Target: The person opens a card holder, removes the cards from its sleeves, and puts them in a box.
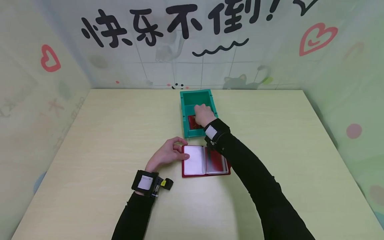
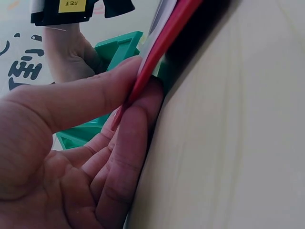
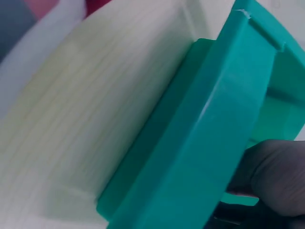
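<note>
An open red-covered booklet [image 1: 195, 160] with white pages lies on the table. On its right side, partly under my right forearm, a red sheet [image 1: 216, 161] shows. My left hand [image 1: 169, 151] pinches the left edge of the booklet; in the left wrist view the thumb is on the page side and fingers lie behind the red cover [image 2: 157, 52]. My right hand [image 1: 204, 115] reaches down into a green bin [image 1: 183, 115], beside a dark red flat item [image 1: 193, 122] inside it. Its fingertips are hidden, so I cannot tell whether they grip that item.
The bin stands just beyond the booklet on a pale wood table [image 1: 120, 133]. A printed backdrop [image 1: 114, 63] rises behind the table's far edge, with curtain-like sides at left and right. A camera is strapped to each wrist.
</note>
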The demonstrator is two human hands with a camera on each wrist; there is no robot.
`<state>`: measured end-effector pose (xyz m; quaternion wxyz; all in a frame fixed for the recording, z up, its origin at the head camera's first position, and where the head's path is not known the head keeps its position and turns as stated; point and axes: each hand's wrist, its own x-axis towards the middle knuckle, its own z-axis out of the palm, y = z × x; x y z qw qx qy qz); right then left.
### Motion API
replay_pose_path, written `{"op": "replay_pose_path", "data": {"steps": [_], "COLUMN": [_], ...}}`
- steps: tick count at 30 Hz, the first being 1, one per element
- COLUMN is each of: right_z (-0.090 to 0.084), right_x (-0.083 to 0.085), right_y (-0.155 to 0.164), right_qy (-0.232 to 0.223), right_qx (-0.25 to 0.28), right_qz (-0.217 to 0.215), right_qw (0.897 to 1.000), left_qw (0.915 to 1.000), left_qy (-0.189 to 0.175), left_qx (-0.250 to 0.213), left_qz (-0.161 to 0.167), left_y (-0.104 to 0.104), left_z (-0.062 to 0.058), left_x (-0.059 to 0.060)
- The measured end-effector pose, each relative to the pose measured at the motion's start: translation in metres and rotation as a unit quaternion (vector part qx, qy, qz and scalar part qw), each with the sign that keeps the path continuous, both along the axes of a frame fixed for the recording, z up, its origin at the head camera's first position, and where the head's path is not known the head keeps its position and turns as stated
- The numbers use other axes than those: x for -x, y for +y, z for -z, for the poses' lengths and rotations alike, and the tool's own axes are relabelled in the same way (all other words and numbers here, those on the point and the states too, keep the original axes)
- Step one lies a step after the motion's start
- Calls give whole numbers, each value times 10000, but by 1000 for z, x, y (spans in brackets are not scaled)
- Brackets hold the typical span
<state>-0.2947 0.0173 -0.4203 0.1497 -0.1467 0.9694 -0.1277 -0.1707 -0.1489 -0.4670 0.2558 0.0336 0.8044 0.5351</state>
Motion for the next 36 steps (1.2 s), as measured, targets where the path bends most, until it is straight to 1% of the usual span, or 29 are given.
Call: {"op": "replay_pose_path", "data": {"steps": [3,6,9,11,13,15,17,20,22,23,25,26,29,31,33,36], "right_z": [-5,-14,-23,-29,-34,-39,-41,-38,-32,-29,-22,-18,-7,0,7,18], "right_x": [-3,-8,-15,-22,-31,-42,-54,-75,-89,-95,-107,-113,-125,-131,-134,-136], "right_y": [3,8,18,26,36,44,52,61,66,69,75,78,88,95,101,109], "right_qy": [170,308,368,490,585,698,754,755,714,692,627,587,456,373,324,323], "right_qx": [41,281,789,1114,1420,1649,1836,2120,2321,2415,2550,2589,2616,2608,2619,2612], "right_qz": [-159,-308,-329,-326,-276,-249,-247,-258,-252,-231,-155,-119,38,138,193,144], "right_qw": [9997,9987,9957,9920,9878,9835,9798,9740,9697,9677,9648,9641,9641,9646,9644,9646], "left_qw": [10000,9999,9995,9988,9976,9945,9878,9705,9603,9561,9541,9551,9587,9634,9662,9695], "left_qy": [-2,58,137,224,305,500,797,1276,1522,1647,1810,1879,2045,2010,1953,1823], "left_qx": [62,133,274,422,627,919,1334,2044,2336,2424,2385,2285,1900,1578,1320,1066], "left_qz": [-21,18,35,67,30,17,4,-50,-91,-52,56,134,540,804,1040,1242], "left_y": [1,2,3,4,7,10,15,25,33,36,41,43,48,49,49,48], "left_z": [0,-1,-2,-4,-7,-10,-14,-19,-23,-24,-25,-26,-24,-22,-19,-16], "left_x": [0,0,-1,-2,-5,-8,-11,-17,-21,-22,-25,-26,-27,-27,-27,-26]}}
